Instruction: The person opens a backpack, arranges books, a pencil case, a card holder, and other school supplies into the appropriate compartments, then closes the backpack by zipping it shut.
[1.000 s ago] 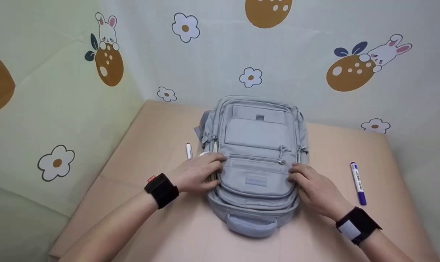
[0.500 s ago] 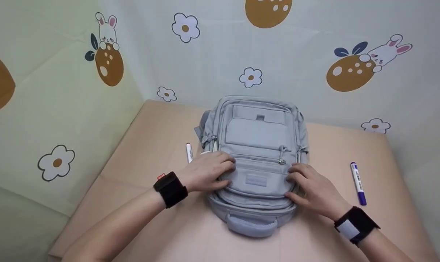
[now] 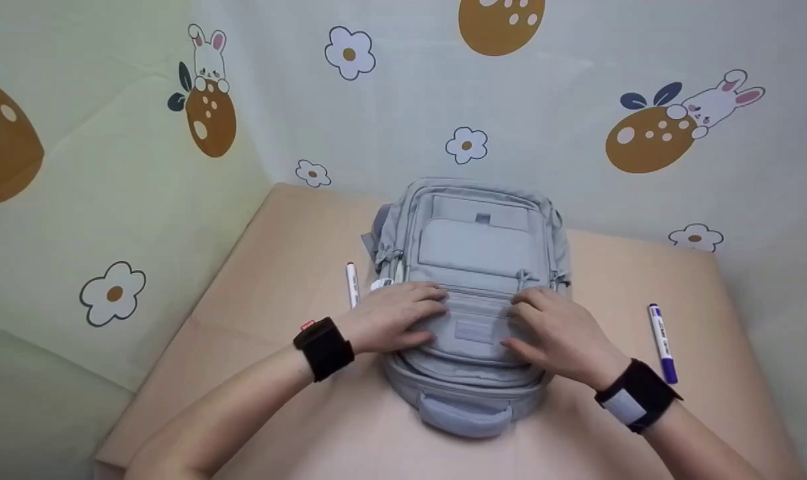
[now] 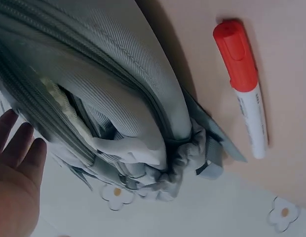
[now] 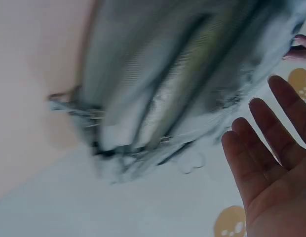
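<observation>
- The grey backpack (image 3: 475,247) lies in the middle of the table (image 3: 257,267), front side up, its handle (image 3: 465,419) at the near end.
- The left hand (image 3: 391,318) is over the left part of the bag's front, fingers apart from the thumb and gripping nothing.
- The right hand (image 3: 562,333) is over the right part, its fingers spread in the right wrist view and clamped on nothing; whether the fingertips touch the cloth, I cannot tell.
- Along the bag's left side a gap shows pale lining; the right side is blurred.
- A red-capped marker (image 4: 245,89) lies on the table just left of the bag.
- A purple-capped marker (image 3: 663,343) lies well to the right.
- Each wrist wears a black band (image 3: 325,349).
- On the far side hangs a pale sheet (image 3: 403,110) printed with flowers and rabbits.
</observation>
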The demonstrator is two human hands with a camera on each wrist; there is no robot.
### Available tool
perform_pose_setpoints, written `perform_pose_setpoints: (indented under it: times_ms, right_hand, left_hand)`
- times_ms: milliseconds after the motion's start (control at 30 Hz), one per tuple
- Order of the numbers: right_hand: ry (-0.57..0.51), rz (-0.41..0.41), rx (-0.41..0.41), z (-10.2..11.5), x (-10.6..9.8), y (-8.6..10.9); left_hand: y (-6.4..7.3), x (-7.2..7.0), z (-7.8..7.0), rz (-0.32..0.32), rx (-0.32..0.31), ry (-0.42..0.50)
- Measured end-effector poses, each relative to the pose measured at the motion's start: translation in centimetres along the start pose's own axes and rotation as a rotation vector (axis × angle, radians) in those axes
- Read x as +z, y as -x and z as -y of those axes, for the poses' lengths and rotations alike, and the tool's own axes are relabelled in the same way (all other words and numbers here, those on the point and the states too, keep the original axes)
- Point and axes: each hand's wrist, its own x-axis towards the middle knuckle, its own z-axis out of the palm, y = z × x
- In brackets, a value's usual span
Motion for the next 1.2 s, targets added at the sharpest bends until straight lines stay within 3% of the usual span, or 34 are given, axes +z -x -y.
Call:
perform_pose_setpoints:
  times_ms: [67,133,200,300,400,500,700,967,1200]
  right_hand:
    - [-0.015,0.013,-0.032,1.0,0.0,-1.5]
    - [-0.035,0.038,-0.061,2.2,0.2,-3.1]
    - [-0.047,0.067,-0.090,3.4,0.6,-4.5]
    - [-0.048,0.103,-0.134,5.2,1.7,-6.4]
    - [-0.028,0.124,-0.185,6.7,3.1,-8.0]
    - [0.011,0.144,-0.228,7.8,4.6,-9.2]
    - [0.135,0.248,-0.247,8.5,6.9,-10.2]
    - [0.271,0.294,-0.233,8.8,7.6,-10.6]
    - [0.291,0.319,-0.212,9.3,7.8,-10.9]
  left_hand:
    - [0.1,-0.6,0.8,-0.101,-0.072,0.026]
    - [0.0,-1.3,1.8,-0.189,-0.190,0.042]
    - [0.0,-1.9,2.9,-0.232,-0.319,0.051]
    - [-0.2,-2.1,4.3,-0.210,-0.474,0.045]
    - [-0.6,-1.7,5.3,-0.158,-0.543,0.040]
    - [-1.0,-0.8,5.7,-0.134,-0.574,0.028]
    - [-1.6,0.3,6.1,-0.172,-0.582,-0.020]
    - [-1.2,-0.1,6.5,-0.205,-0.564,-0.059]
    - [-0.8,-0.6,6.6,-0.167,-0.603,-0.065]
